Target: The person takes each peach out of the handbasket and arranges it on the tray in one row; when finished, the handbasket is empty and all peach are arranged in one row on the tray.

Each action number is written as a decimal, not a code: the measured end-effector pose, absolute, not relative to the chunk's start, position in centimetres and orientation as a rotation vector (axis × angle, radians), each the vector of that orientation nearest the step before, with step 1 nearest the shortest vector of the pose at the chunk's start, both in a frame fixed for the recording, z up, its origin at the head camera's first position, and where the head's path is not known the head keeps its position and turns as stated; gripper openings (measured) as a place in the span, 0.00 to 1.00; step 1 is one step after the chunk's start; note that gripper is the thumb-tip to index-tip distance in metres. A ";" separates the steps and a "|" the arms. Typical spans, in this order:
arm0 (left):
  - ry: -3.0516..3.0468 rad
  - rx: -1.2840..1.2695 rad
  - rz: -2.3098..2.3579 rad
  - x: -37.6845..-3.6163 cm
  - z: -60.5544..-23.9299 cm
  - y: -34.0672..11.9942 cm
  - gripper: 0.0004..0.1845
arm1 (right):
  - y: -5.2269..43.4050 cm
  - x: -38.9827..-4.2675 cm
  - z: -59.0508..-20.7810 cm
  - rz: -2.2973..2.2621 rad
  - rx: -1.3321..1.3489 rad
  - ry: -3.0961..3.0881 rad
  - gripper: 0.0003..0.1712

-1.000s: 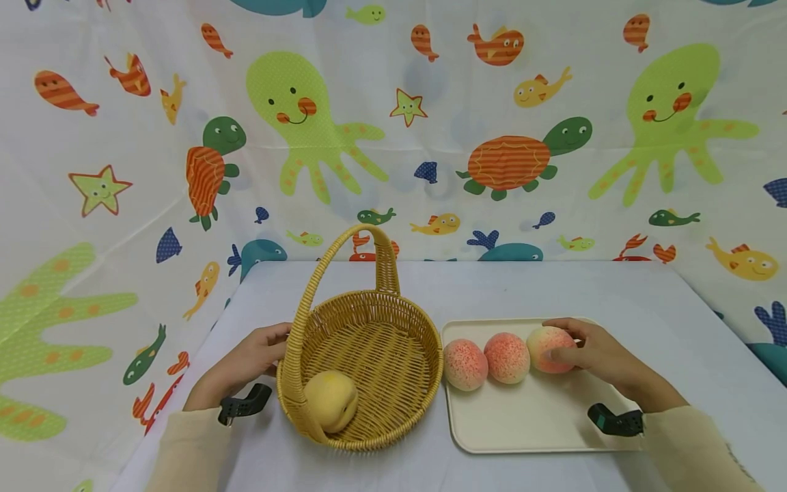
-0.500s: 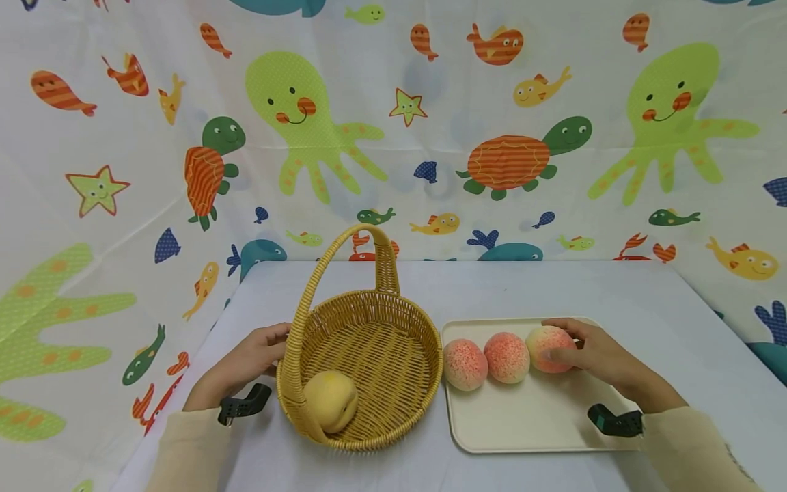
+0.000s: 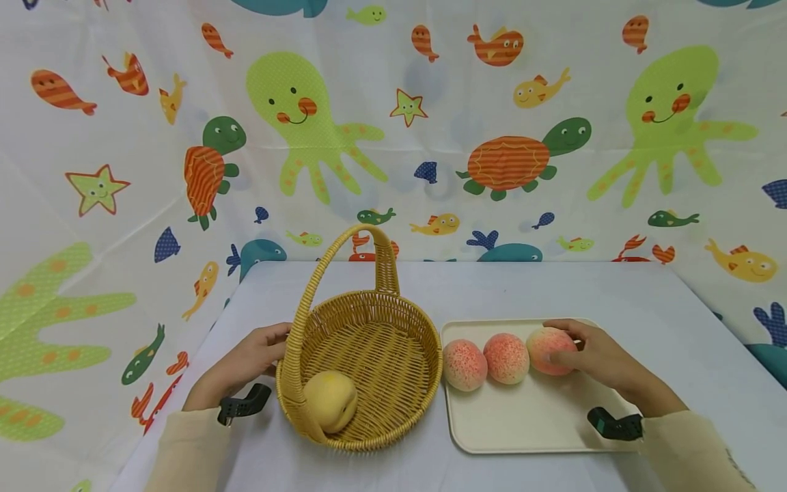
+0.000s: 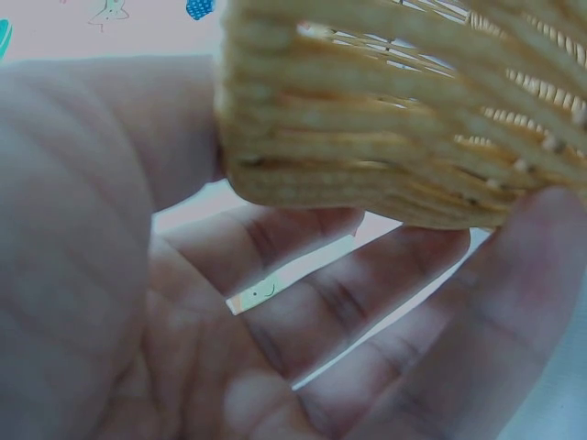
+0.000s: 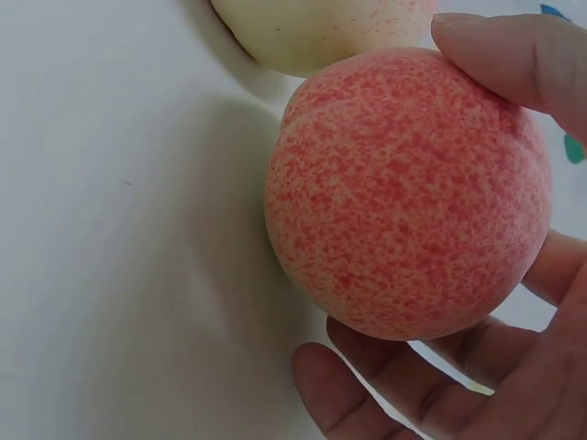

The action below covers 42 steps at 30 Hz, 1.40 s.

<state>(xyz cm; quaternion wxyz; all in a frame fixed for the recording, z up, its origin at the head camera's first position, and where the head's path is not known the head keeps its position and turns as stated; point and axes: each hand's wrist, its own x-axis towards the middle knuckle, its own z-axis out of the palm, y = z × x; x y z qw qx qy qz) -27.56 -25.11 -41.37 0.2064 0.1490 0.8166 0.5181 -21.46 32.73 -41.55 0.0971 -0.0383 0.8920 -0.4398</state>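
On the left my left hand (image 3: 251, 354) holds the outer wall of a round wicker basket (image 3: 424, 335) with a tall arched handle. The left wrist view has its thumb and fingers against the basket's woven side (image 4: 367, 119). A yellow, creased peach-like fruit (image 3: 330, 402) lies inside, by the near foot of the handle. My right hand (image 3: 605, 355) grips a pink-speckled peach (image 5: 413, 192), thumb on one side and fingers curled round the other. This peach is the rightmost in a row of three on a cream tray (image 3: 522, 424).
Two more pink peaches, the left one (image 3: 464, 365) and the middle one (image 3: 507, 359), sit on the tray beside the gripped one. The basket's right rim comes close to the tray's left edge. A sea-animal print cloth (image 3: 393, 68) hangs behind the white table (image 3: 492, 287).
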 end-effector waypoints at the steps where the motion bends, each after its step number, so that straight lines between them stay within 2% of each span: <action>1: 2.275 0.414 1.443 -27.6 -41.4 -25.1 0.28 | 32.7 -21.5 -41.6 -1.301 -0.118 2.641 0.39; 42: 2.283 0.413 1.448 -27.4 -41.4 -25.1 0.28 | 32.7 -21.1 -41.8 -1.321 -0.129 2.603 0.40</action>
